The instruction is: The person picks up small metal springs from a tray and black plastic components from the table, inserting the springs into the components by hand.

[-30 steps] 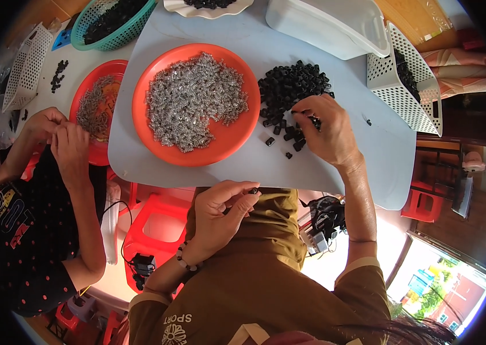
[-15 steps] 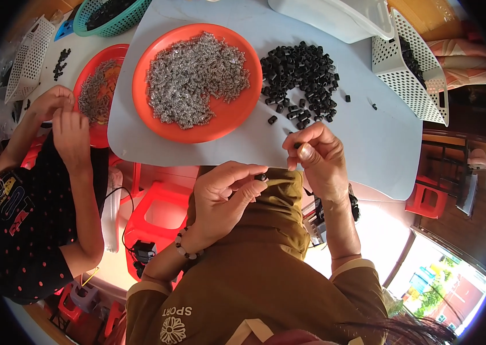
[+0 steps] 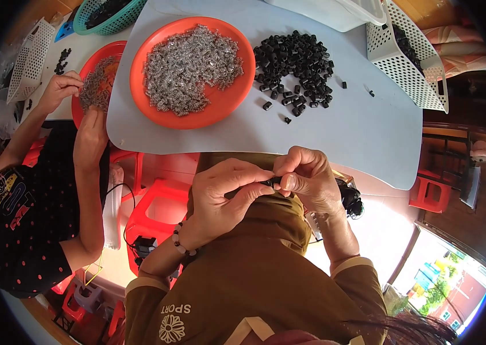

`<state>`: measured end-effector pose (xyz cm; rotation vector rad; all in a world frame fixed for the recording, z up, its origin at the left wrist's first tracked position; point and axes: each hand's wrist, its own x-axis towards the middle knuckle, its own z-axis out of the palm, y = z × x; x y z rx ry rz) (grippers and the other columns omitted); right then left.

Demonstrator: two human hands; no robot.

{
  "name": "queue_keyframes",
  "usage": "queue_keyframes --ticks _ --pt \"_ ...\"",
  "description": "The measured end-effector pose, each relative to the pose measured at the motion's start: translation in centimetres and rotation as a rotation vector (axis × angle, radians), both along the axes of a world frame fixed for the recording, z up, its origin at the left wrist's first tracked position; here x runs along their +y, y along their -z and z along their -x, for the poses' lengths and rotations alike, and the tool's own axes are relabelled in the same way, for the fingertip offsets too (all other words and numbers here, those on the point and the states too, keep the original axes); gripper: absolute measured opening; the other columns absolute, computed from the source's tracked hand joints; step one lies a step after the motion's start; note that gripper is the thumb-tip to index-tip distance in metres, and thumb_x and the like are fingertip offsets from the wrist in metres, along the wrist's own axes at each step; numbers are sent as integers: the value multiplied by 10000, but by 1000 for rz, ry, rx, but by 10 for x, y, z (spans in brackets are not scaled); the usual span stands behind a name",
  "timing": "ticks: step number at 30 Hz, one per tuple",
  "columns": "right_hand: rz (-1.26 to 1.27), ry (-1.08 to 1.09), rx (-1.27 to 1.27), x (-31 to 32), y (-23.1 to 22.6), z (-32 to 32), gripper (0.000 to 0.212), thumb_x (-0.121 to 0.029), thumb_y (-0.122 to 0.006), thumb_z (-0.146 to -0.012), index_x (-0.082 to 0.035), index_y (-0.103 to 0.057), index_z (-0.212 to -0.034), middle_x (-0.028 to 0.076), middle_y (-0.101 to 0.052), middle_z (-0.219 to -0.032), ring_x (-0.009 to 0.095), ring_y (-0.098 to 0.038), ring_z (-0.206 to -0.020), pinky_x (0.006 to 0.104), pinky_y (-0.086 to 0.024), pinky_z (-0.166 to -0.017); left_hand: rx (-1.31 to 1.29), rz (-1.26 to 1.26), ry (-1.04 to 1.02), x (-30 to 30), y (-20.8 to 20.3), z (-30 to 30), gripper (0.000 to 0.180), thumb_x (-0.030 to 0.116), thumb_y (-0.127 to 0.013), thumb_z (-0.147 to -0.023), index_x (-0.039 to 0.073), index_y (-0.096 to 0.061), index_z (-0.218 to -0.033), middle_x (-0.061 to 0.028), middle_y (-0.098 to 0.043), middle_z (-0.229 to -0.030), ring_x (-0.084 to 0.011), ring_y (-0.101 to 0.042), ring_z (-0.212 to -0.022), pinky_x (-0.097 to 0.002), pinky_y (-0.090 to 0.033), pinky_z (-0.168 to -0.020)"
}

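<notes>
My left hand (image 3: 226, 192) and my right hand (image 3: 310, 181) meet over my lap, just off the near edge of the table. Between thumb and forefinger, my left hand pinches a small black plastic piece (image 3: 268, 183). The closed fingertips of my right hand press at its right end; whatever they hold is mostly covered by them. On the table ahead lies a heap of small black plastic pieces (image 3: 295, 63), with a few strays around it. To its left, an orange-red plate (image 3: 228, 106) bears a pile of small metal springs (image 3: 188, 69).
A white perforated basket (image 3: 395, 69) and a translucent tub (image 3: 335, 14) stand at the table's far right. At the left, a co-worker's hands (image 3: 90, 135) reach to a red bowl (image 3: 85, 66) of springs. Red stools (image 3: 151, 210) stand below.
My right hand has moved down and left, bringing its fingertips against the black piece in my left hand. The co-worker's hands have moved apart, toward the red bowl. The view has shifted slightly.
</notes>
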<state>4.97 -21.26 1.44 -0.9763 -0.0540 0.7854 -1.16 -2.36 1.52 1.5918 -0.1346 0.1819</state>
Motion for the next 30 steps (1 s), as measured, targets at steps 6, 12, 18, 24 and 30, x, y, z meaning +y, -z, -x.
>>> queue_keyframes --ticks 6,12,18,24,30 --pt "-33 -66 16 -1 0 2 186 -114 -777 -809 10 -642 -840 74 -657 -819 102 -589 -706 222 -493 -645 -31 -65 -17 0 -5 5 170 4 -769 -766 -6 -691 -917 -89 -708 -845 -145 -646 -696 -257 -503 -618" --pt "67 -31 47 6 -9 8 226 -107 -795 -781 -7 -594 -762 48 -539 -709 116 -508 -633 228 -429 -570 -28 -103 -44 0 -1 11 159 -23 -755 -764 -6 -691 -909 -94 -711 -842 -162 -665 -692 -261 -515 -605" --pt "127 -34 -24 8 -10 13 228 -89 -792 -778 -4 -583 -747 49 -551 -705 109 -511 -623 224 -441 -582 -200 -264 -118 -3 1 16 237 -98 -716 -734 8 -698 -946 -93 -668 -838 -213 -654 -707 -297 -540 -602" --pt "179 -125 -50 9 -15 11 241 -58 -783 -780 2 -558 -715 67 -583 -708 109 -534 -628 226 -446 -585 -364 -412 -96 -1 -4 22 335 -146 -656 -701 -21 -659 -1012 -79 -656 -856 -222 -635 -729 -304 -537 -609" --pt "82 -234 153 12 -7 -1 300 -105 -816 -758 -8 -537 -706 74 -584 -715 119 -551 -604 223 -487 -560 -335 -380 -95 3 -9 17 266 -158 -665 -720 -32 -677 -955 -93 -668 -859 -191 -640 -715 -287 -511 -554"
